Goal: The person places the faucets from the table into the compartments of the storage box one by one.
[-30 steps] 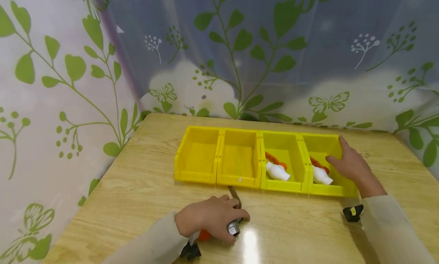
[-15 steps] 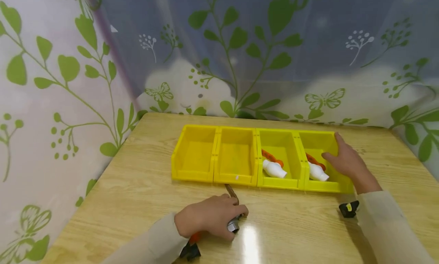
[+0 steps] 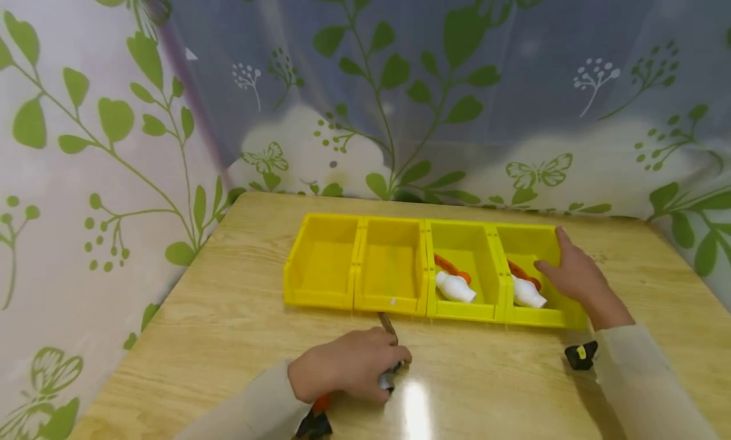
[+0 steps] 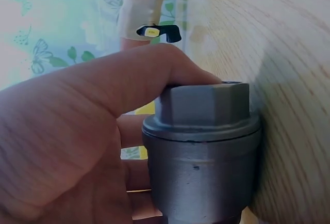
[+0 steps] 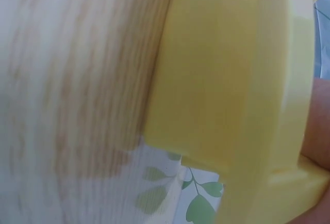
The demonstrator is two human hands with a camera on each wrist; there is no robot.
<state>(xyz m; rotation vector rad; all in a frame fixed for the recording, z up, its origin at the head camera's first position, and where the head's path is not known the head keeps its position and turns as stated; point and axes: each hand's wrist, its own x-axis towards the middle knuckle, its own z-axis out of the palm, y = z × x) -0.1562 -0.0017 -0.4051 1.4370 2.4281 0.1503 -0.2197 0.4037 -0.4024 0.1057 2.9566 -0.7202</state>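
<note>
My left hand (image 3: 356,364) lies low over the table and holds a grey metal pipe fitting (image 4: 201,146) with a hexagonal end. Its thumb presses the hex end, and its fingers go round the far side. A thin brownish strip (image 3: 387,324) sticks out beyond these fingers toward the bins. Beside the left wrist shows a bit of an orange thing (image 3: 321,403), mostly hidden by the sleeve. My right hand (image 3: 579,275) grips the side wall of the rightmost yellow bin (image 3: 548,316), thumb inside, the other fingers mostly hidden outside.
Several yellow bins stand joined in a row on the wooden table (image 3: 228,338). The two right bins each hold a white plastic fitting (image 3: 455,287) and an orange lever (image 3: 451,267). A leaf-patterned curtain (image 3: 365,110) hangs behind and at the left.
The head view has shifted slightly. The orange thing by the left wrist shows less and sits further left. The right hand keeps its hold on the bin wall.
</note>
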